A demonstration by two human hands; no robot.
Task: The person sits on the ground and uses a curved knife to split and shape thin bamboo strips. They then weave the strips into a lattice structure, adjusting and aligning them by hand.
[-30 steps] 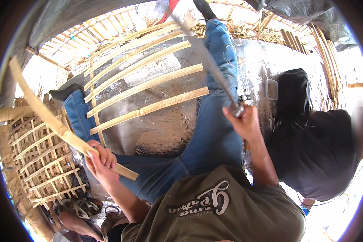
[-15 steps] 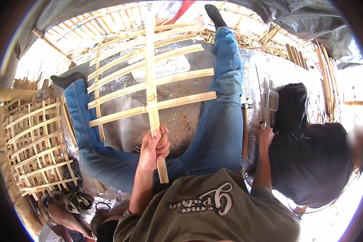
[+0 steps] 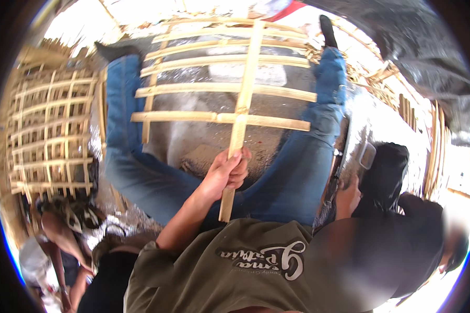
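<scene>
My left hand (image 3: 226,175) is closed round the lower end of a pale bamboo slat, the upright of a bamboo lattice (image 3: 240,117). Several crosswise slats and a thinner upright at the left make up this lattice, raised above my spread legs. To the right of my thigh, my right hand (image 3: 348,197) is low by the floor, its fingers apart and nothing visible in them. Beside it lies a long, thin, dark-bladed tool (image 3: 340,164), handle toward me. A hammer (image 3: 338,153) lies against that tool, mostly hidden.
Bamboo lattice panels (image 3: 52,130) stand at the left. A person in black (image 3: 418,245) sits close at my right, near a clear plastic container (image 3: 367,155). Another person's legs (image 3: 62,235) show at the lower left. Bamboo poles (image 3: 433,151) lean at the right.
The view has turned, so the scene sits differently. The lattice, still in my left hand, now tilts to the right. My right hand has let go of the thin-bladed tool, which now lies by the hammer.
</scene>
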